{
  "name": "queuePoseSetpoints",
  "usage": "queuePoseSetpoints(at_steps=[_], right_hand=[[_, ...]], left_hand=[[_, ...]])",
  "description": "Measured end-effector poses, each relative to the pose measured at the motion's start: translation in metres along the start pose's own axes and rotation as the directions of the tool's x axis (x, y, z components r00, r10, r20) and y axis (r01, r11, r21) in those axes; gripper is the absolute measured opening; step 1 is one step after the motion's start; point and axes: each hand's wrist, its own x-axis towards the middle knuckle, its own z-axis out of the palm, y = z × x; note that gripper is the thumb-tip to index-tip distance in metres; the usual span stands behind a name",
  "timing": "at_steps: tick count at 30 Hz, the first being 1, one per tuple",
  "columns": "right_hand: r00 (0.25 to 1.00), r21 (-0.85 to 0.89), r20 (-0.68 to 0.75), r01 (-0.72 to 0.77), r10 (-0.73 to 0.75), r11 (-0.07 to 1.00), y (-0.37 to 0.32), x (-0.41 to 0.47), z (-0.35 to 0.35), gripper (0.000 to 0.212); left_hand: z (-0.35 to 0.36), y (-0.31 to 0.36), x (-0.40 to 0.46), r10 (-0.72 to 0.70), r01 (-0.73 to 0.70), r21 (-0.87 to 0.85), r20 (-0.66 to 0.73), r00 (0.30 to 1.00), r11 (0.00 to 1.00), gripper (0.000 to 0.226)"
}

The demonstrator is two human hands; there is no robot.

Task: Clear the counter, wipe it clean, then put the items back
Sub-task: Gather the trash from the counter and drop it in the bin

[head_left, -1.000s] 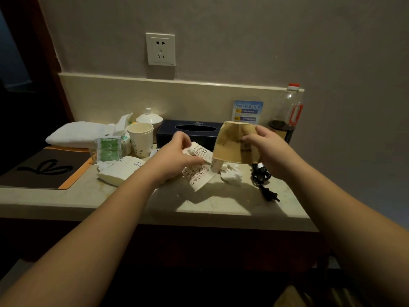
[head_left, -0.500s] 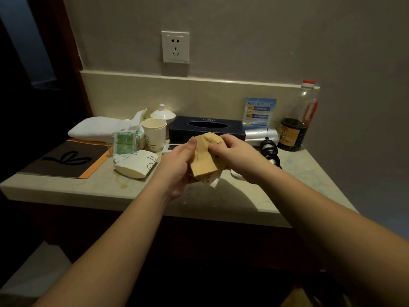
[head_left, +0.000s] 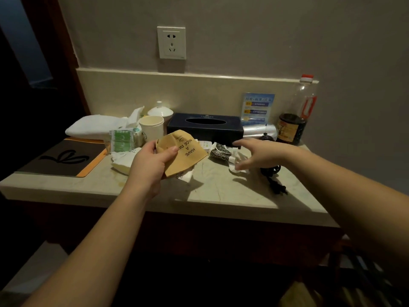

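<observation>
On my counter [head_left: 221,187] I count one dark tissue box [head_left: 204,127] at the back edge, one sauce bottle [head_left: 295,114] in the back right corner, one paper cup [head_left: 152,127], one white lidded pot [head_left: 159,111], one folded towel [head_left: 95,127] toward the left edge, one green packet [head_left: 121,140], one black cord [head_left: 273,180], one blue card [head_left: 256,109], two crumpled white papers [head_left: 238,161], and one brown bag [head_left: 183,156].

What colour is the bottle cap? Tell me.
Red. The cap tops the bottle at the counter's back right, seen in the head view.
</observation>
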Motion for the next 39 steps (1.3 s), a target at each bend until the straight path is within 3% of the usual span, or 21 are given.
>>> queuePoseSetpoints(at_steps=[3, 8, 13, 18, 22, 29, 39], right_hand=[[0.995, -0.047, 0.091, -0.034, 0.038, 0.998, 0.001, 0.003, 0.001, 0.097], [0.994, -0.134, 0.105, -0.018, 0.033, 0.991, -0.007, 0.008, 0.006, 0.099], [0.999, -0.224, 0.022, -0.024, 0.029, 0.974, -0.009, 0.015, 0.013, 0.074], [0.994, -0.192, -0.105, -0.039, 0.019, 0.981, -0.008, 0.019, 0.02, 0.053], [0.993, -0.197, -0.119, -0.045, 0.021, 0.979, -0.01, 0.017, 0.021, 0.044], [0.998, -0.204, -0.064, -0.027, 0.014, 0.979, -0.016, 0.0, -0.017, 0.036], [0.979, -0.352, 0.2, 0.039, 0.034, 0.935, -0.019, -0.002, -0.024, 0.04]], left_hand=[[0.001, -0.003, 0.0, -0.009, 0.009, 0.0, 0.008, 1.0, 1.0, 0.024], [0.006, -0.002, -0.002, -0.029, 0.029, 0.012, 0.03, 0.999, 1.0, 0.03], [0.007, -0.001, -0.003, -0.028, 0.028, 0.006, 0.058, 0.998, 1.0, 0.028], [0.007, 0.001, -0.002, -0.026, 0.026, -0.002, 0.075, 0.997, 1.0, 0.02], [0.008, 0.003, -0.001, -0.014, 0.015, -0.012, 0.078, 0.997, 1.0, 0.016], [0.004, 0.002, 0.003, -0.019, 0.021, -0.02, 0.085, 0.996, 1.0, 0.018], [0.005, 0.005, 0.005, -0.026, 0.031, -0.038, 0.107, 0.994, 0.999, 0.017]])
